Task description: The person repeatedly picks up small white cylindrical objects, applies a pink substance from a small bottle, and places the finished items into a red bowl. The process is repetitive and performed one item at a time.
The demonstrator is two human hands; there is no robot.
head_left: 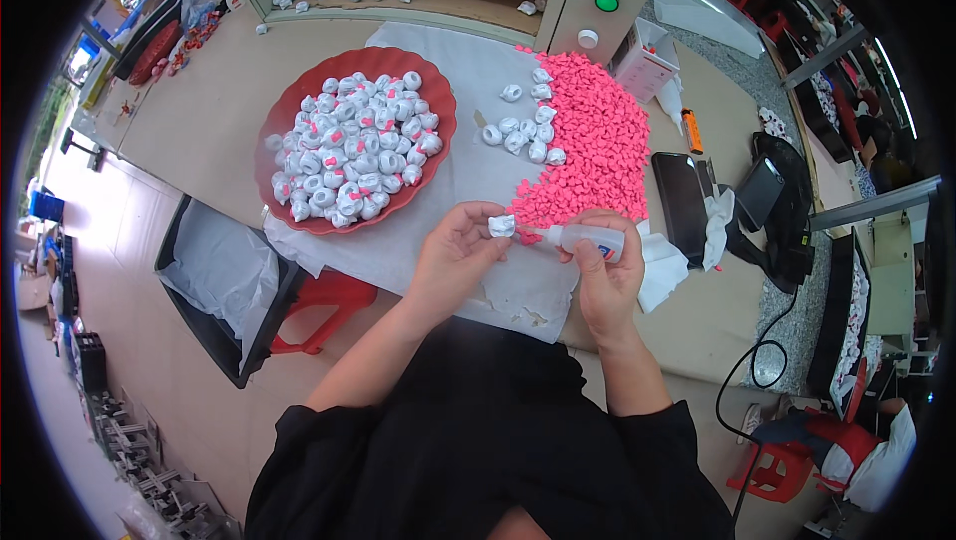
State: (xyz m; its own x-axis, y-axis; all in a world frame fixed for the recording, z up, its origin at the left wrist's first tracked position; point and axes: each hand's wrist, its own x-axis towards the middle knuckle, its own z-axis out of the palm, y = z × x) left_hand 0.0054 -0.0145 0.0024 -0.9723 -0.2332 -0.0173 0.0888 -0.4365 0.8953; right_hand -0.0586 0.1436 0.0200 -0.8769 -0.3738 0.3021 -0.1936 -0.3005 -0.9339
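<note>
Between the fingertips of my left hand (460, 259) is a small white moulded piece (501, 226). My right hand (607, 271) is closed round a clear glue bottle (588, 238), its narrow nozzle pointing left at the white piece. Whether the tip touches the piece I cannot tell. Just beyond my hands spreads a pile of small pink pieces (597, 132). Several loose white pieces (515, 141) lie along its left side. Further left, a red scalloped bowl (448, 117) is heaped with white pieces, many bearing a pink part.
White paper (468, 62) covers part of the table. A cabinet (568, 2) with more white pieces stands behind. On the right lie a dark phone (679, 201), an orange tool (692, 132), and crumpled tissue (660, 266). A black tray (184, 286) with a plastic liner and a red stool (324, 306) are at left.
</note>
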